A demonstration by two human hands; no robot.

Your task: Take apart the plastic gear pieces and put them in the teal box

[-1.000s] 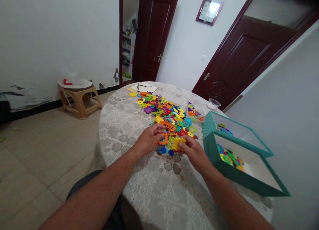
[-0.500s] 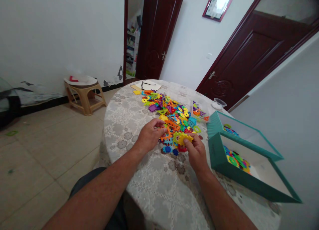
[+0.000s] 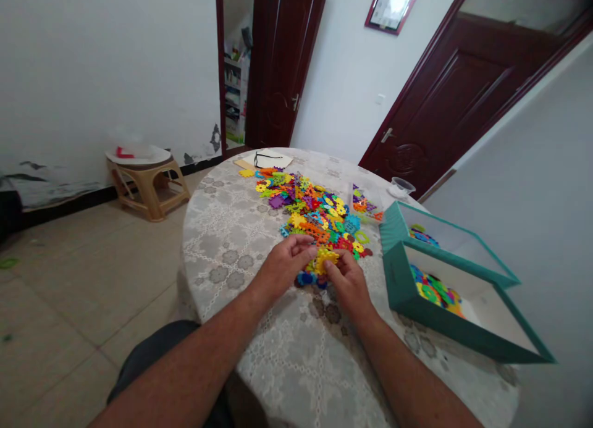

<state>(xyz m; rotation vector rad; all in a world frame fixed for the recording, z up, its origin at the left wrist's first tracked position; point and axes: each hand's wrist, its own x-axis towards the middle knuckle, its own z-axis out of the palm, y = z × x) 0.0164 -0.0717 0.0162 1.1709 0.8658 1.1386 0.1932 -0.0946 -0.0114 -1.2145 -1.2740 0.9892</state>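
My right hand (image 3: pixel 352 286) pinches a yellow interlocking plastic piece (image 3: pixel 327 261) with notched edges, thumb on its near face. My left hand (image 3: pixel 287 261) is closed at the left edge of that piece, thumb and fingertips drawn together. What lies between the left fingers is hidden. Both hands are just above the near end of a colourful pile of interlocking pieces (image 3: pixel 308 205). Dark blue round pieces (image 3: pixel 306 278) lie right below the yellow one. Orange pieces (image 3: pixel 316 231) are in the pile just beyond the fingers.
A green open box (image 3: pixel 393 280) and its lid (image 3: pixel 467 235) stand on the right of the round table (image 3: pixel 222 230), both with pieces inside. Behind are a clear container (image 3: pixel 370 199), a small clear bowl (image 3: pixel 403 185) and glasses (image 3: pixel 267 159) on paper. A stool (image 3: pixel 151 187) stands left.
The right hand has brought the yellow piece left and slightly nearer, up against the left hand. An orange piece seen at the left fingertips before is now hidden. The view has shifted slightly.
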